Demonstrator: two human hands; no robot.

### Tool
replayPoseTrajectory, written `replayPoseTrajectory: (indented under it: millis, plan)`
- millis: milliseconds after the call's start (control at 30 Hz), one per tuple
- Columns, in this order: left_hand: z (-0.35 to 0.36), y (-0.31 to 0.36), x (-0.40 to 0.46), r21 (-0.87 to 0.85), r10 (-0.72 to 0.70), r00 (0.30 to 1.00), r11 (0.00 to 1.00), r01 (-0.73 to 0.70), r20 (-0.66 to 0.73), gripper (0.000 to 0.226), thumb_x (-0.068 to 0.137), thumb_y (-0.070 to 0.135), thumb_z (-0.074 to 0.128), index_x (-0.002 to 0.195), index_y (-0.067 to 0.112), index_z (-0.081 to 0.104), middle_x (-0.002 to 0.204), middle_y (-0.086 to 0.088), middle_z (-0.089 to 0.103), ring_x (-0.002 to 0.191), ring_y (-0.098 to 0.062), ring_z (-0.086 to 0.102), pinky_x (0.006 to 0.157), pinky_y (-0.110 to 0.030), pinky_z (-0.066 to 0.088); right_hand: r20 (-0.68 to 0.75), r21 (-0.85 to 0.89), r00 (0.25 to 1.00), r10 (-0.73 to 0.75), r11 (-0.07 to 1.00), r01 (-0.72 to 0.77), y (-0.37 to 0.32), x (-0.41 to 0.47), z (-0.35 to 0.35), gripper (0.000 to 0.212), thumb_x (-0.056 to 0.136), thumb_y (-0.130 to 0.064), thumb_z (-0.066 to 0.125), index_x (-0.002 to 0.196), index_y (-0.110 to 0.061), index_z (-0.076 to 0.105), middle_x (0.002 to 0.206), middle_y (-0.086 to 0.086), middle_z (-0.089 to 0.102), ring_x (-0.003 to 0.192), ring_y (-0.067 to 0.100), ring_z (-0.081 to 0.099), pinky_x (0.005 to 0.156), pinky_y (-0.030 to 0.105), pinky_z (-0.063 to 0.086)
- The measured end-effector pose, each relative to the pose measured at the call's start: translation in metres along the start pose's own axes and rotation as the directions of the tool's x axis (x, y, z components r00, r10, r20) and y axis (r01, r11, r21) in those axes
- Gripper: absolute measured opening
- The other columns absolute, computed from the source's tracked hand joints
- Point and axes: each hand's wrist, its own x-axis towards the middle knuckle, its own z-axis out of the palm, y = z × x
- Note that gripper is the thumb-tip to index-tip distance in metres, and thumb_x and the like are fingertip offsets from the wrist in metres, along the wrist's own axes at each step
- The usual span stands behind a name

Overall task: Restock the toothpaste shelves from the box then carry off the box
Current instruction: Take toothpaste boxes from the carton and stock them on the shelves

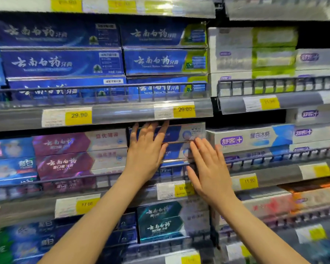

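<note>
Where both hands (147,149) press, blurred toothpaste cartons (181,134) seem partly hidden.

Dark gap (246,121) above white cartons (255,138) lies open; rail (274,157) fronts them.

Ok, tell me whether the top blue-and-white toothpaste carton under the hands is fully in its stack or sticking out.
In. The top carton sits about flush with the one below, both hands flat against it.

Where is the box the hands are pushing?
The blue toothpaste box sits mid-frame on the middle shelf, under the 26.00 tag, between the purple boxes and the white box.
</note>
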Motion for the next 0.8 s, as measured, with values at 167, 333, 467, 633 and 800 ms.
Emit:
replayPoseTrajectory:
  millis: [167, 333, 467, 633, 800]
  plan:
    - [-0.001, 0.003, 0.0, -0.012, -0.029, 0.999, 1.0, 0.029, 0.021, 0.054, 0.09, 0.032, 0.033, 0.141, 0.017, 0.037, 0.122, -0.016, 0.052, 0.116, -0.028, 0.036, 0.107, -0.048, 0.014, 0.0, -0.015, 1.0, -0.004, 1.0, 0.004, 0.003, 0.001, 0.005, 0.059, 0.091, -0.038, 0.038, 0.139, -0.004, 0.037, 0.145, 0.014, 0.04, 0.136, 0.024, 0.029, 0.117, 0.04, 0.006]
    - [-0.003, 0.005, 0.0, -0.015, -0.036, 0.999, 0.999, 0.036, 0.03, 0.054, 0.091, 0.033, 0.032, 0.144, 0.021, 0.033, 0.123, -0.015, 0.051, 0.118, -0.029, 0.036, 0.107, -0.048, 0.013, -0.003, 0.002, 1.0, -0.019, 1.0, 0.019, 0.005, 0.002, 0.007, 0.059, 0.09, -0.038, 0.04, 0.138, -0.004, 0.039, 0.144, 0.014, 0.042, 0.134, 0.024, 0.032, 0.116, 0.04, 0.011]
    - [-0.003, 0.006, 0.0, -0.012, -0.051, 0.998, 0.999, 0.051, 0.04, 0.054, 0.091, 0.034, 0.032, 0.144, 0.022, 0.032, 0.126, -0.015, 0.049, 0.12, -0.029, 0.035, 0.108, -0.048, 0.012, 0.007, 0.029, 0.999, -0.032, 0.999, 0.031, 0.008, 0.002, 0.007, 0.059, 0.089, -0.038, 0.041, 0.138, -0.004, 0.041, 0.144, 0.014, 0.042, 0.133, 0.024, 0.033, 0.116, 0.04, 0.011]
    - [-0.004, 0.006, -0.001, -0.028, -0.035, 0.998, 0.999, 0.037, 0.057, 0.055, 0.091, 0.037, 0.035, 0.144, 0.019, 0.033, 0.132, -0.014, 0.046, 0.126, -0.027, 0.032, 0.11, -0.049, 0.009, 0.014, 0.085, 0.998, -0.069, 0.994, 0.068, 0.011, 0.003, 0.001, 0.058, 0.09, -0.037, 0.04, 0.139, -0.005, 0.039, 0.145, 0.013, 0.041, 0.135, 0.023, 0.032, 0.116, 0.04, 0.012]
    - [-0.011, 0.016, -0.009, -0.085, 0.075, 0.996, 0.993, -0.079, -0.04, 0.056, 0.09, 0.036, 0.04, 0.139, 0.012, 0.035, 0.138, -0.008, 0.036, 0.129, -0.026, 0.033, 0.113, -0.046, 0.004, -0.008, 0.154, 0.996, -0.085, 0.984, 0.085, 0.029, -0.02, -0.013, 0.054, 0.092, -0.033, 0.042, 0.14, -0.007, 0.038, 0.146, 0.01, 0.038, 0.137, 0.022, 0.031, 0.117, 0.04, 0.014]
